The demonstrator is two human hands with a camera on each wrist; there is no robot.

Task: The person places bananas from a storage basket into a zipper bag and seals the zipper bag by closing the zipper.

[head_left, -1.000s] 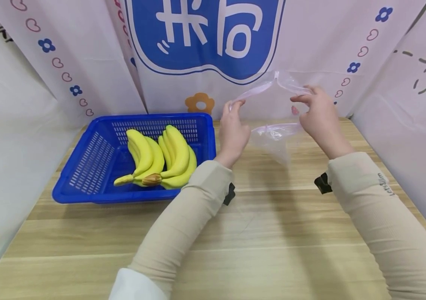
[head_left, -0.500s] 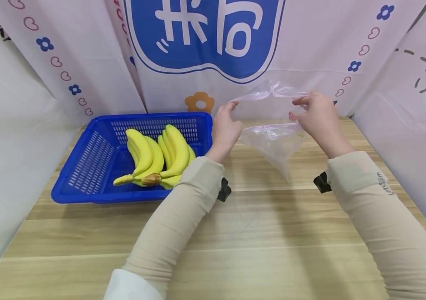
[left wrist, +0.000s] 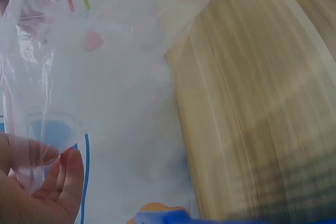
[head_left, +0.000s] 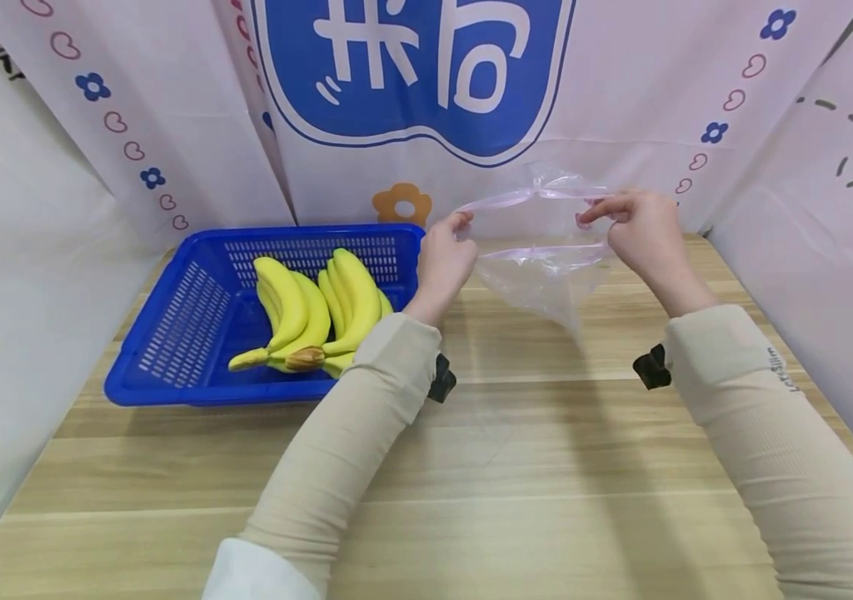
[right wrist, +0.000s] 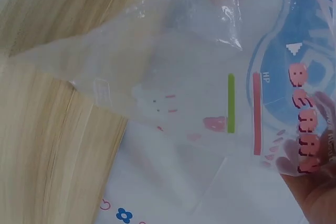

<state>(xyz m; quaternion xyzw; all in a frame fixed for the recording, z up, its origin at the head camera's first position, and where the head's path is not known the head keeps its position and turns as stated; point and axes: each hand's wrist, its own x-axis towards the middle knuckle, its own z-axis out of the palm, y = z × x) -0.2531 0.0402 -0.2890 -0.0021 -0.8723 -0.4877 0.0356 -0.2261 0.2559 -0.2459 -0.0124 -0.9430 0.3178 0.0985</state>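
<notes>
A clear plastic zip bag (head_left: 535, 287) with a pink-edged mouth hangs above the table, its mouth spread apart. My left hand (head_left: 445, 262) pinches the left end of the mouth; in the left wrist view, the thumb and fingers of that hand (left wrist: 50, 184) have the film between them. At the opposite end, my right hand (head_left: 647, 237) grips the bag's edge. In the right wrist view the bag (right wrist: 157, 66) shows pink "BERRY"-like lettering and red and green bars, and tapers to a corner. Parts of the right hand (right wrist: 312, 195) show through the film.
A blue plastic basket (head_left: 202, 393) stands left of the hands on the wooden table (head_left: 486, 517). Inside it lie two bunches of yellow bananas (head_left: 293, 312), the right one partly behind the left sleeve (head_left: 366, 417). A printed white curtain (head_left: 606, 92) closes off the back.
The left hand has shifted left and a little down, drawing the bag's mouth wider and flatter. The right hand has dropped slightly. Basket and bananas stay in place.
</notes>
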